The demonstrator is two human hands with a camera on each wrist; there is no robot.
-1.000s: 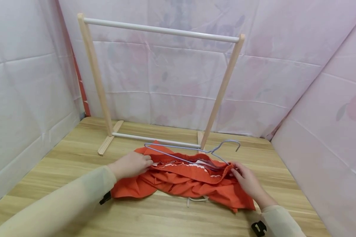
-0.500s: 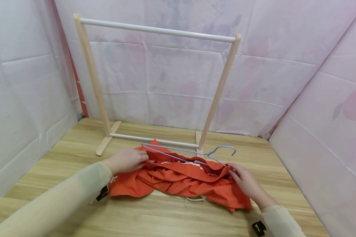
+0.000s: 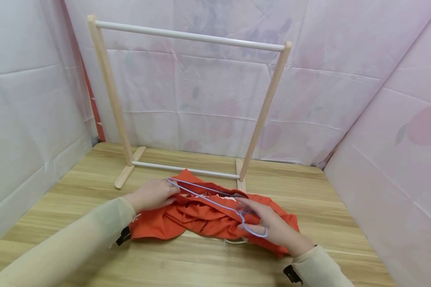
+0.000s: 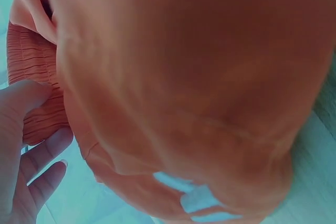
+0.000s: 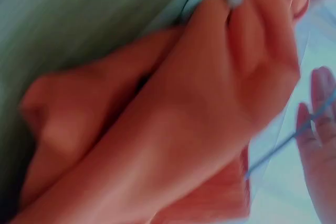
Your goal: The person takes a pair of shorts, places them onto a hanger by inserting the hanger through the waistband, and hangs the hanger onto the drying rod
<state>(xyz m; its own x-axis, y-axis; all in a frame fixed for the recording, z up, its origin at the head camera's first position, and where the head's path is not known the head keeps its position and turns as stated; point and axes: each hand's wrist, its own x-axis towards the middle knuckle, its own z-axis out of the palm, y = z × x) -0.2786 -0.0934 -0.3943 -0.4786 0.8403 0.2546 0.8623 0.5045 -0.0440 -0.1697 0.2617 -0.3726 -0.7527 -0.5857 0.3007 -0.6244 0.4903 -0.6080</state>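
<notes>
In the head view, I have the near part of the wood-grain table (image 3: 172, 263) closest to me, then the pale drawstring (image 3: 237, 241) emerging beneath the orange-red elastic-waist pants (image 3: 158, 223). The pants lie bunched on the table between both hands.

Left hand (image 3: 152, 195): pinching the gathered waistband (image 4: 37, 66), thumb on its face, fingers behind. Right hand (image 3: 273, 224): fingers extended, thumb apart, next to the hanger's hook. My right wrist view, though blurred, shows wire crossing straight fingers; I see no pinch there.

The lilac-blue wire hanger (image 3: 217, 203) lies aslant over the waist, hook end at the right hand. I cannot tell whether any part sits inside the pants.

Handling: I rate the pants as light, limp and not fragile; the elastic should stretch. Hold them by opposite ends of the waistband, since loose cloth will fold. The hanger looks light, springy and possibly slippery; its neck is the surest hold.

Beyond the pants stands the wooden garment rack (image 3: 263, 115) with its white top rail (image 3: 190, 36). Farthest is the printed cloth backdrop (image 3: 219, 87).
</notes>
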